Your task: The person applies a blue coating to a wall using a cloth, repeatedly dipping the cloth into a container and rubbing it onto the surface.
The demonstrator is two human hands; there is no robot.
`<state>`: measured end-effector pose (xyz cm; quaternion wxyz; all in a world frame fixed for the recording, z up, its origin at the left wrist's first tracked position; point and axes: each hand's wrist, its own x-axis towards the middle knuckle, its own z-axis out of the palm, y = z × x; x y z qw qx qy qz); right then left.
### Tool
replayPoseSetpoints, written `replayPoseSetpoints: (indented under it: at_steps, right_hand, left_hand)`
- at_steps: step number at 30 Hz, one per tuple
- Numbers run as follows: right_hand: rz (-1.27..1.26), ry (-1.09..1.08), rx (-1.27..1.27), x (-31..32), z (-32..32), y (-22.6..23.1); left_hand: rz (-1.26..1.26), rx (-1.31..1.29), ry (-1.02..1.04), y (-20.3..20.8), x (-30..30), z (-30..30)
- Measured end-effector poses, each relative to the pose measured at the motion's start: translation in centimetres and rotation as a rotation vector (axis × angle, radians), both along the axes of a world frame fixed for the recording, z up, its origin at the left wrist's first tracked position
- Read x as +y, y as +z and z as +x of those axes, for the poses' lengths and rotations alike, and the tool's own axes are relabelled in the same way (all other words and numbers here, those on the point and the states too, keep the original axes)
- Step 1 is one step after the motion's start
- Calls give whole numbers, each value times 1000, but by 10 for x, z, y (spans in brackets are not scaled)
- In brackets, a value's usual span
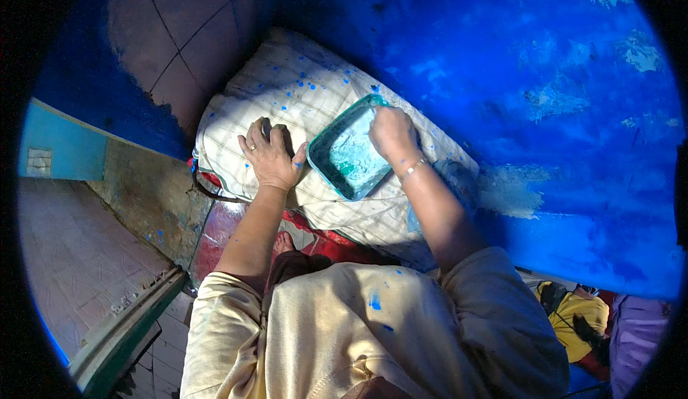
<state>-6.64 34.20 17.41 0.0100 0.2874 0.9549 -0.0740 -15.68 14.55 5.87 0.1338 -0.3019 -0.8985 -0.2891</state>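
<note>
A green rectangular plastic tub [312,157] rests on a pale checked cloth [269,76] spotted with blue. Pale bluish-white wet stuff [355,148] coats its inside. At the tub's upper right corner my right hand [394,137] is closed, knuckles up, over the edge. Whatever its fingers grip is hidden beneath them. My left hand [272,158] lies with spread fingers on the cloth, just left of the tub. Its thumb comes close to the tub's left rim.
A blue-painted wall [494,62] with pale patches rises on the right. Bare tiles [175,30] show at the upper left. A green-edged ledge [136,327] stands low on the left. Yellow cloth [580,320] and purple cloth [638,334] are at the lower right.
</note>
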Motion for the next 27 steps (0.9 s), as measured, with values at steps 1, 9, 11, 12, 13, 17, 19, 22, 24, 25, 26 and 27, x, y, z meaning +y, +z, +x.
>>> replayPoseSetpoints:
  at_steps: [1,9,11,12,13,17,19,22,24,25,26,27]
  right_hand:
    - [-23,34,13,-3,1,-14]
    - [-148,139,103,-36,21,-27]
    - [-76,81,153,-14,18,-23]
    - [-40,60,118,-4,15,-26]
    - [-43,13,113,-5,13,-35]
    - [-91,79,-58,-40,12,-42]
    - [-180,109,-128,-53,11,-26]
    - [-201,35,112,-30,19,-23]
    - [-76,31,172,2,10,-28]
    - [-69,42,117,3,8,-35]
    - [-62,53,62,2,6,-42]
    - [-37,35,21,-8,1,-41]
  left_hand:
    - [-5,1,-7,2,2,-1]
    - [-2,-4,-2,2,2,-2]
    - [-11,-6,7,2,3,-4]
    - [-19,-11,7,1,3,-3]
    - [-18,-7,-2,2,4,-2]
    - [-37,1,-13,2,5,-4]
    - [-36,-7,-14,2,4,-1]
    - [-23,-5,-14,4,2,-3]
    - [-22,4,-22,5,3,-1]
    - [-25,2,-22,5,4,-1]
    - [-27,0,-23,4,4,0]
    - [-28,2,-21,4,4,-1]
